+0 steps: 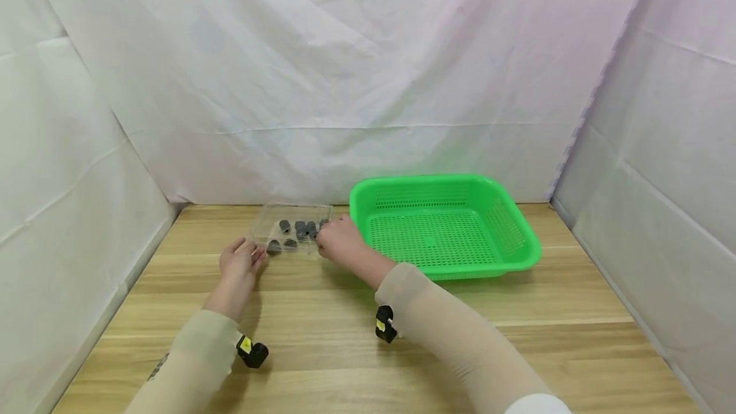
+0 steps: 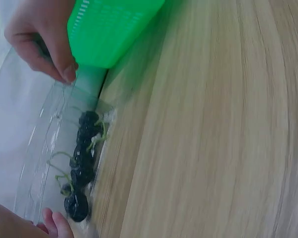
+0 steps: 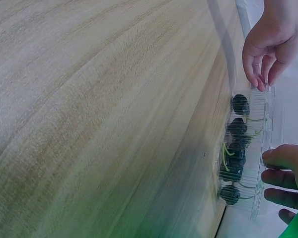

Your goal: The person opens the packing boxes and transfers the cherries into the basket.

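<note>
At far L, a white cloth wall (image 1: 57, 145) is seen beside a wood-grain bench (image 1: 322, 350). A beige sleeve (image 1: 190, 356) is worn on the person's L arm, w/ a small black device (image 1: 253, 352) bearing a yellow label mounted at the wrist. By the L hand (image 1: 237, 267), the L edge of a clear plastic container (image 1: 299, 211) is pinched btwn thumb & fingertips. The container is set on the bench toward the back, L of centre, btwn the two hands. Inside it, several dark round fruits (image 2: 84, 148) w/ thin green stems are held, mostly bunched in a row; the exact no. can't be told. By the R hand (image 1: 345, 245), w/ fingers bent, the container's R edge is pinched, thumb to fingers. A 2nd black device (image 1: 384, 324) is mounted at the R wrist, below a matching sleeve (image 1: 460, 331). Just R of the container, a bright green basket (image 1: 520, 235) w/ perforated sides & floor is placed upright, its near L corner crossed by the R forearm. Behind, a creased white cloth backdrop (image 1: 368, 62) is hung; at far R, another white cloth (image 1: 673, 209) is seen.
</note>
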Motion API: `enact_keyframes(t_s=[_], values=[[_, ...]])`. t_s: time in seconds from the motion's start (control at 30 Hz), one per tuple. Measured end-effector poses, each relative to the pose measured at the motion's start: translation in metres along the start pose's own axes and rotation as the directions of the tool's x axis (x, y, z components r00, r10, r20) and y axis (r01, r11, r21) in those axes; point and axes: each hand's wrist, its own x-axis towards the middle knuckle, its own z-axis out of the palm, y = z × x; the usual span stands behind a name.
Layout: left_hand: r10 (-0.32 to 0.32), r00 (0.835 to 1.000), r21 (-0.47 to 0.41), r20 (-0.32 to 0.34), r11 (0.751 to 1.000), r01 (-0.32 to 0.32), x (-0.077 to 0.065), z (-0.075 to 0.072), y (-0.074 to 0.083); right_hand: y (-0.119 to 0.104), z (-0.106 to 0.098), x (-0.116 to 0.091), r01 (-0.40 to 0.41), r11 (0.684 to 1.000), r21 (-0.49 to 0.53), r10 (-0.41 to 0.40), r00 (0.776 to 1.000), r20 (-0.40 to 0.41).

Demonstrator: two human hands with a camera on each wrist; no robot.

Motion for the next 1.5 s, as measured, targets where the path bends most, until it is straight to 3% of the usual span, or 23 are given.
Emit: enact_keyframes(t_s=[0.1, 0.27, 0.43, 0.73, 1.03, 1.5], values=[[0.013, 1.0, -0.041, -0.019, 0.999, -0.014, -0.004, 0.004, -0.006, 0.0, 0.001, -0.001, 0.012, 1.0, -0.006, -0.012, 1.0, -0.019], [-0.047, 0.999, -0.105, 0.003, 0.993, 0.047, -0.013, 0.009, -0.012, 0.0, 0.002, -0.002, 0.029, 0.999, -0.028, -0.03, 0.999, -0.039], [-0.09, 0.995, -0.114, 0.052, 0.989, 0.096, -0.019, 0.017, -0.02, 0.001, 0.004, -0.002, 0.058, 0.997, -0.053, -0.062, 0.995, -0.079], [-0.19, 0.962, -0.088, 0.194, 0.974, 0.21, -0.027, 0.041, -0.039, 0.004, 0.004, -0.002, 0.06, 0.996, -0.066, -0.066, 0.994, -0.086], [-0.183, 0.961, -0.017, 0.205, 0.981, 0.191, -0.03, 0.055, -0.053, 0.003, 0.003, -0.003, 0.076, 0.995, -0.059, -0.083, 0.99, -0.116], [-0.078, 0.963, 0.057, 0.257, 0.996, 0.066, -0.04, 0.066, -0.068, 0.003, 0.001, -0.003, 0.082, 0.996, -0.047, -0.085, 0.993, -0.079]])
